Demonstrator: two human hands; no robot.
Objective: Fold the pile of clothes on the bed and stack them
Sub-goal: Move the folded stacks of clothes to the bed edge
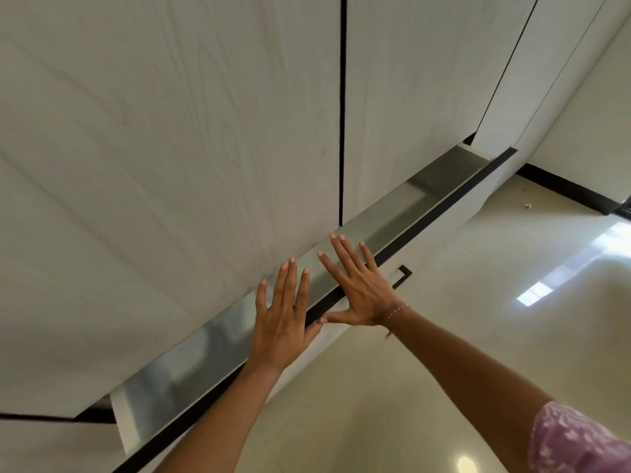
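1. Left hand point(281, 322): fingers straight and spread, holding nothing. It is stretched forward over a grey ledge point(218, 339) that runs diagonally across the view. The fingertips point(291, 261) reach the lower edge of the pale wood-grain doors point(170, 148).
2. Right hand point(360, 290): fingers straight and spread, holding nothing. It lies just beside the left hand, over the same ledge. The two thumb tips meet or nearly meet; contact cannot be confirmed.
3. Whether either palm presses on the ledge or hovers above it cannot be told.
4. Right wrist: a thin red-and-white thread point(397, 310) is tied around it. A pink patterned sleeve point(577, 442) shows at the lower right corner.
5. Doors: two panels separated by a dark vertical gap point(342, 114). A third panel stands further right.
6. Black strip point(440, 208): runs along the front edge of the ledge. A black handle point(403, 274) is mounted on the pale front below it, just right of the right hand.
7. Floor point(461, 353): glossy, cream-coloured, with bright window reflections at the right.
8. Clothes and bed: not in this view.
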